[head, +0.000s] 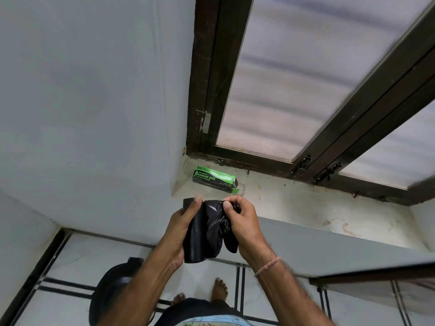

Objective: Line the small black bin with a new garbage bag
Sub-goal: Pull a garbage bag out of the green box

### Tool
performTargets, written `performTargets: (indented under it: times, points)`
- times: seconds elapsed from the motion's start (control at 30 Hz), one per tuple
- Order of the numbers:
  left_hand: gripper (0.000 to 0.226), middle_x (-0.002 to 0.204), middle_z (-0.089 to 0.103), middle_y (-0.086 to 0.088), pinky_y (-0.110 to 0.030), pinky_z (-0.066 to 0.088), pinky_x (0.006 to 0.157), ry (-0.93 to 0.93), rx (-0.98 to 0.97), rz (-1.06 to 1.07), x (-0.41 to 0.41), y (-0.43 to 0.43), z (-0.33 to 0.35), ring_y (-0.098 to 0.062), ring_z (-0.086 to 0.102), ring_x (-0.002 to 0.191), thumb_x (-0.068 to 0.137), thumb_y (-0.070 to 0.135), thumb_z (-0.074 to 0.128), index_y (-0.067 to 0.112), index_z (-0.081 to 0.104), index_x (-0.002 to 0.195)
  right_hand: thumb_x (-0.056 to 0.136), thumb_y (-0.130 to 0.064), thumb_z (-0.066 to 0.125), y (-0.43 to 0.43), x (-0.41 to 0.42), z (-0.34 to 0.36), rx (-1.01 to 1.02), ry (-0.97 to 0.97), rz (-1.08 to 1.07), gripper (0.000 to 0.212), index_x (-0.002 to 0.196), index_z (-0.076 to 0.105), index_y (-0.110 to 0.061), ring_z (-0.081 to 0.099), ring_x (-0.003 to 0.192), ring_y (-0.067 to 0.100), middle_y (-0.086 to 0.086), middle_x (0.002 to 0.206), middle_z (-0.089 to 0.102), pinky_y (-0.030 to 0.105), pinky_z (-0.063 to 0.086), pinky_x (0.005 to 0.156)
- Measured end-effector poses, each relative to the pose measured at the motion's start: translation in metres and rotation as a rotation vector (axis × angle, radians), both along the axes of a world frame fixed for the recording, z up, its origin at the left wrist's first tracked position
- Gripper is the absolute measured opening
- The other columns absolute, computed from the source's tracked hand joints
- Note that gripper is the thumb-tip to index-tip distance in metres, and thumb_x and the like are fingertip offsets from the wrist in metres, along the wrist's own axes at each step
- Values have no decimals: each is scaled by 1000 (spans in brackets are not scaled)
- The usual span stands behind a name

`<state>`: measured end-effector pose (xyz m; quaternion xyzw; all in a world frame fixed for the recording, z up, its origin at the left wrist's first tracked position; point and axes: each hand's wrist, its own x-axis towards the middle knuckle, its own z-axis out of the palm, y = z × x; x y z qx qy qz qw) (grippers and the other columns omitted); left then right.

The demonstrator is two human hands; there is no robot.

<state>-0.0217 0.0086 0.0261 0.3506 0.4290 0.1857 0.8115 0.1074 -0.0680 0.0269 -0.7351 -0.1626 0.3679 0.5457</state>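
Note:
A roll of black garbage bags (200, 234) is upright in front of me at chest height. My left hand (181, 227) wraps around the roll's left side. My right hand (242, 222) pinches a loose, crumpled bag end (220, 222) at the roll's top right, partly unrolled. The small black bin (110, 288) stands on the floor at the lower left, under my left forearm, which hides part of its rim. Its inside looks dark.
A green and black garbage-bag box (215, 180) lies on the stained window sill (294, 203) just beyond my hands. A dark-framed window (282, 90) rises behind it. Grey wall on the left. My bare feet (220, 290) stand on the white tiled floor.

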Motion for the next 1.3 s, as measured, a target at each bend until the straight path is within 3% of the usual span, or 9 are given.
performTargets:
  times: [0.13, 0.27, 0.37, 0.57, 0.7, 0.8, 0.93, 1.13, 1.3]
  points:
    - [58, 112, 77, -20, -39, 61, 81, -6, -19, 30, -1, 0, 1, -36, 74, 106, 87, 53, 71, 6, 72, 120, 111, -16, 48, 2, -2, 8, 38, 62, 17, 28, 104, 74, -9, 73, 86, 17, 16, 102, 78, 26, 60, 75]
    - [58, 112, 76, -24, -41, 61, 82, -43, -6, 3, 0, 0, 4, -37, 75, 104, 90, 51, 69, 2, 70, 120, 99, -39, 69, -2, -3, 12, 62, 94, 134, 32, 100, 79, -8, 76, 84, 21, 14, 94, 79, 34, 62, 81]
    - [56, 110, 76, -24, -39, 62, 77, -44, -2, 2, 0, 0, 6, -37, 76, 100, 91, 50, 68, 1, 71, 118, 92, -27, 80, -2, -4, 13, 88, 73, 137, 21, 95, 81, -6, 72, 75, 16, 9, 84, 78, 26, 59, 73]
    - [57, 110, 75, -26, -42, 62, 82, -32, -27, 32, 0, 1, 6, -38, 75, 99, 87, 49, 72, 0, 71, 117, 92, -28, 80, -2, -1, 11, 99, 88, 90, 20, 97, 80, -8, 74, 83, 18, 20, 97, 78, 27, 62, 79]
    - [55, 103, 76, -25, -37, 60, 72, -8, -24, 67, -1, 5, 5, -33, 76, 86, 87, 50, 73, 1, 73, 113, 87, -26, 83, -7, 1, 13, 92, 99, 192, 29, 114, 78, -18, 75, 90, 5, 1, 104, 80, 20, 59, 80]
    - [53, 104, 76, -26, -37, 61, 72, -17, -34, 52, 0, 5, 5, -34, 76, 86, 88, 48, 72, 1, 74, 113, 86, -18, 85, -6, 0, 10, 111, 112, 150, 22, 104, 79, -8, 75, 84, 17, 6, 94, 79, 28, 61, 79]
    - [53, 91, 77, -20, -35, 61, 67, -45, -29, 43, 3, 0, 6, -28, 75, 77, 88, 45, 72, -3, 72, 111, 89, -19, 82, -5, 0, 7, 109, 124, 90, 17, 92, 80, -2, 70, 75, 18, 15, 82, 75, 28, 59, 73]
    - [52, 116, 73, -29, -39, 64, 79, -71, -78, 77, 6, 2, 2, -42, 72, 109, 90, 37, 72, -6, 68, 120, 89, -14, 81, -3, -2, 5, 178, 221, 17, 10, 93, 80, -4, 73, 80, 19, 11, 86, 78, 32, 61, 81]
    - [58, 120, 70, -33, -48, 60, 92, -76, -158, 108, 10, -2, -6, -47, 68, 114, 85, 36, 77, -8, 66, 122, 93, -13, 77, -2, -7, 0, 178, 249, -16, 7, 89, 74, -8, 68, 79, 18, 8, 83, 71, 33, 59, 79]
